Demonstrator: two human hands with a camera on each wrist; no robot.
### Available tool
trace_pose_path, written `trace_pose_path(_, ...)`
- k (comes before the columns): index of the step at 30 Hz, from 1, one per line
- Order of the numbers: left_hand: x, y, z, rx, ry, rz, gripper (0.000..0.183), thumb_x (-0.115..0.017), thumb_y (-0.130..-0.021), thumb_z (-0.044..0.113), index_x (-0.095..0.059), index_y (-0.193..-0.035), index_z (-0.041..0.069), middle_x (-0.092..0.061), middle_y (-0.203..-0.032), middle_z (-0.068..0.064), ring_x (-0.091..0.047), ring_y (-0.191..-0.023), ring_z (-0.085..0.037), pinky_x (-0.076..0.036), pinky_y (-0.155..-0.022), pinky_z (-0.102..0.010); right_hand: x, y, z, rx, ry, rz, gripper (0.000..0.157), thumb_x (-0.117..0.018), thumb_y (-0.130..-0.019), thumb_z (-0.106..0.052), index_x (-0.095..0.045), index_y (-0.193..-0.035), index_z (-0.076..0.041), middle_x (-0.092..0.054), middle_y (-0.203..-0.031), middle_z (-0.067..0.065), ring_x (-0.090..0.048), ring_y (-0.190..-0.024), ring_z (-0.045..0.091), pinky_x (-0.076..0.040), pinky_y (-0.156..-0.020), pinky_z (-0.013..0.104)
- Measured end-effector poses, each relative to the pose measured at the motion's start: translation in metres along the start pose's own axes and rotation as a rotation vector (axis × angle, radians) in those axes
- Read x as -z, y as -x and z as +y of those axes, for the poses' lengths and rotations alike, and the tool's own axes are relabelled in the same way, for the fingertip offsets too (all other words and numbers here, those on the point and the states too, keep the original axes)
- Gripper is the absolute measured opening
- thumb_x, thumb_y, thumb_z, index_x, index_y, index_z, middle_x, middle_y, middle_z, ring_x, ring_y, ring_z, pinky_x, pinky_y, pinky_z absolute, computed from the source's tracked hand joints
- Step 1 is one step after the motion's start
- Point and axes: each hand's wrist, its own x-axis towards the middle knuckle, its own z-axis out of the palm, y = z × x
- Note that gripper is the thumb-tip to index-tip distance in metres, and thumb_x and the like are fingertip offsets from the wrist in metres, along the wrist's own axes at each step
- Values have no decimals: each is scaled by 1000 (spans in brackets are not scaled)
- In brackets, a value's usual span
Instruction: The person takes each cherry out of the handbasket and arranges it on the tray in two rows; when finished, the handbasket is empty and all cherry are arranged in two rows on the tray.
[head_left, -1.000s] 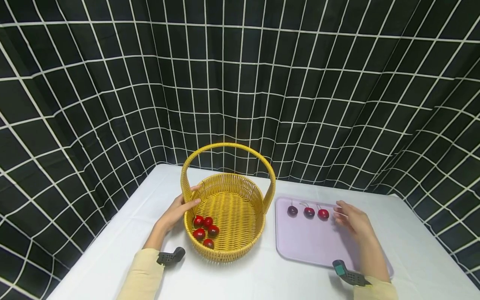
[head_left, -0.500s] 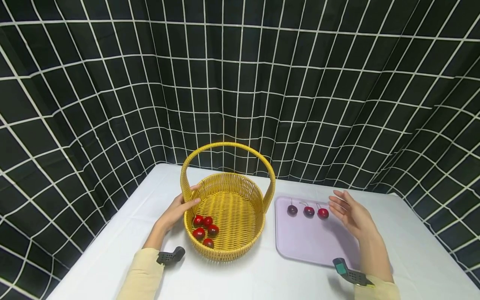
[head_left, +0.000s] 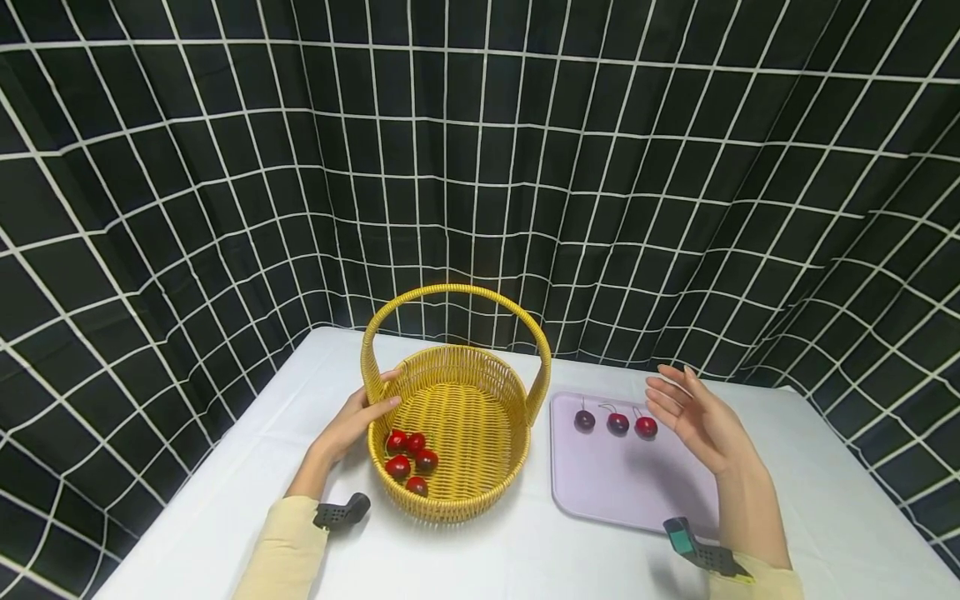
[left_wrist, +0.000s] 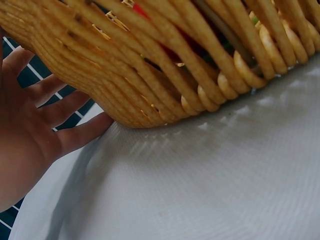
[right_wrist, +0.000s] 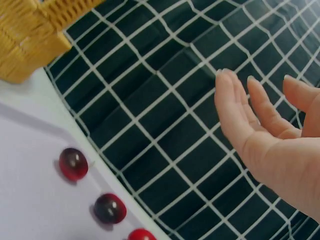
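Observation:
A yellow wicker basket [head_left: 465, 433] with a tall arched handle stands on the table. My left hand [head_left: 356, 425] holds its left side, thumb over the rim and fingers along the outside; the left wrist view shows that hand [left_wrist: 30, 120] against the weave. Several red cherries [head_left: 408, 462] lie in the basket's left front part. On the lilac tray [head_left: 615, 492], three dark red cherries with stems sit in a row near the back edge, the rightmost cherry [head_left: 646, 427] being nearest my right hand. Raised above the tray's right part, my right hand [head_left: 697, 421] has loosely bent fingers and holds nothing.
A white cloth [head_left: 517, 550] covers the table. Behind and beside it hangs a black curtain [head_left: 480, 192] with a white grid. The basket's handle [head_left: 457, 290] arches high over its opening.
My right hand has risen from beside the rightmost cherry and turned so its palm faces left. The left hand, basket and cherries have stayed put.

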Motion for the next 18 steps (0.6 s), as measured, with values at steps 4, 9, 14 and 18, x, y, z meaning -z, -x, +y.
trace_pose_path(4,0,0,-1,3,-3,5,61,-60,-94,29,-36,-147,16,-31,-151,-14,-29,-136,-34,-15,-110,-57,-10,-1,0,11,-14,-82,35,-27,-105,-17,-58,-120,-6,-59,-116,13,-61,-107,25,-48,-92,35)
trace_pose_path(9,1,-1,-3,19,-6,11,61,-62,-92,31,-37,-147,17,-31,-151,-13,-31,-135,-34,-17,-109,-56,-20,-4,4,-9,-10,-196,41,-20,-106,-16,-56,-121,-4,-58,-116,14,-60,-107,25,-48,-93,35)
trace_pose_path(14,2,-2,-4,15,-7,22,61,-63,-91,32,-39,-146,19,-31,-151,-13,-31,-135,-34,-19,-109,-56,-29,-7,7,-36,5,-335,48,-13,-106,-15,-56,-124,-3,-60,-117,14,-60,-107,25,-48,-93,35)
trace_pose_path(18,1,-2,-4,8,-17,16,60,-62,-92,32,-38,-146,19,-31,-152,-12,-31,-135,-34,-18,-109,-57,-36,-10,11,-35,-1,-437,51,-11,-106,-13,-56,-127,-1,-60,-121,15,-59,-109,26,-46,-96,37)
